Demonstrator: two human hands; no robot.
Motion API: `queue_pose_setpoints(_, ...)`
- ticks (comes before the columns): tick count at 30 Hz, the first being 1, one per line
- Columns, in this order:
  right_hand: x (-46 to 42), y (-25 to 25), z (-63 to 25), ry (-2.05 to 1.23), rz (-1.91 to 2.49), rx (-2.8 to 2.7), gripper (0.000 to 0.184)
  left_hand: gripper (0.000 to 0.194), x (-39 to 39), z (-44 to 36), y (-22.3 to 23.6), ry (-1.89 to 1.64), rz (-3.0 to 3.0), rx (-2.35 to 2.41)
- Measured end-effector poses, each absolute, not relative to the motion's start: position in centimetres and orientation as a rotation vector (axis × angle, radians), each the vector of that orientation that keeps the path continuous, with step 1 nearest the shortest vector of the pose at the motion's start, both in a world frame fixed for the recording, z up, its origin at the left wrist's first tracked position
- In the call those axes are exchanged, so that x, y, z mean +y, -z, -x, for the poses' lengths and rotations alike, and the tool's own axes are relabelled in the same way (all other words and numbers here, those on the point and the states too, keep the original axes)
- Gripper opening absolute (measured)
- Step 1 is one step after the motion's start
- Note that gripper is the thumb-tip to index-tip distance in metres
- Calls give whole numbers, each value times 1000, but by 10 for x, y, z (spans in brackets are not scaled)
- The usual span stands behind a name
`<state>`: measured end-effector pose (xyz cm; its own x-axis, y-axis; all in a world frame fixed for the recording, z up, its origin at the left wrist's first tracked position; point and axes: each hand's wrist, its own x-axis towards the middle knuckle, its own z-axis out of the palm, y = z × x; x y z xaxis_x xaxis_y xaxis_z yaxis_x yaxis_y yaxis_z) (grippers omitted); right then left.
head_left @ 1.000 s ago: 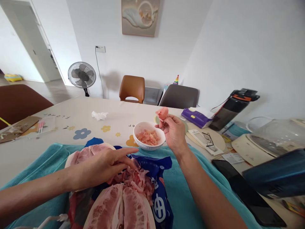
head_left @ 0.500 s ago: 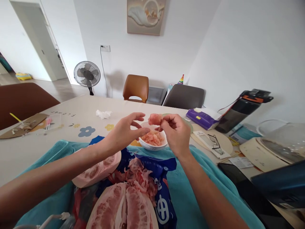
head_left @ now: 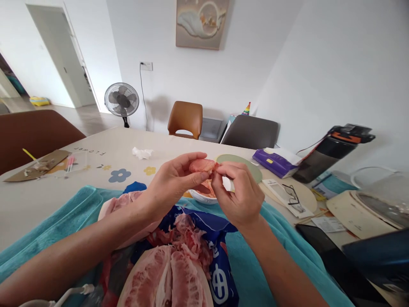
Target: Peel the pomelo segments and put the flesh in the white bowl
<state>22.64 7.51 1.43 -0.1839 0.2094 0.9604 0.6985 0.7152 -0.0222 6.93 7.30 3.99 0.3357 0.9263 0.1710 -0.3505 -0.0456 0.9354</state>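
Note:
Between my two hands, above a white bowl (head_left: 204,198), is a peeled pomelo segment (head_left: 202,165). My left hand (head_left: 174,175) grips its left side between thumb and fingers. The fingertips of my right hand (head_left: 238,189) pinch the segment's right end. Loose pink pulp fills part of the bowl, half hidden by my hands. Nearer to me, a large piece of pomelo rind (head_left: 166,277) lies cut side up on a blue plastic bag (head_left: 220,268). Torn membrane scraps (head_left: 188,234) are heaped behind it. Another rind piece (head_left: 118,204) is partly behind my left forearm.
A teal towel (head_left: 255,264) lies under the bag. On the right are a purple tissue pack (head_left: 276,162), eyeglasses (head_left: 292,195), a dark phone (head_left: 329,256) and a tilted-looking bottle (head_left: 332,149). Crumpled tissue (head_left: 142,153) and cardboard with scraps (head_left: 38,166) are farther left.
My left hand has come in from beside the segment and closed on it. My right hand has shifted slightly right and still pinches one end. The camera view has turned a little left.

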Motion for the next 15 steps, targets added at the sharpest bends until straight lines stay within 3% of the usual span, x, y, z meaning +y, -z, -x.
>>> queue_pose_setpoints(5,73,-17,-225,376,757,-1809,21,43,76,-65,-37,-1172,-1174,618)
queue_pose_setpoints(11,69,-26,-230,251,856,-1988,31,32,78,-63,-35,-1138,-1262,676)
queue_pose_setpoints(15,69,-26,-231,236,869,-2080,24,25,81,-62,-33,-1067,-1332,724)
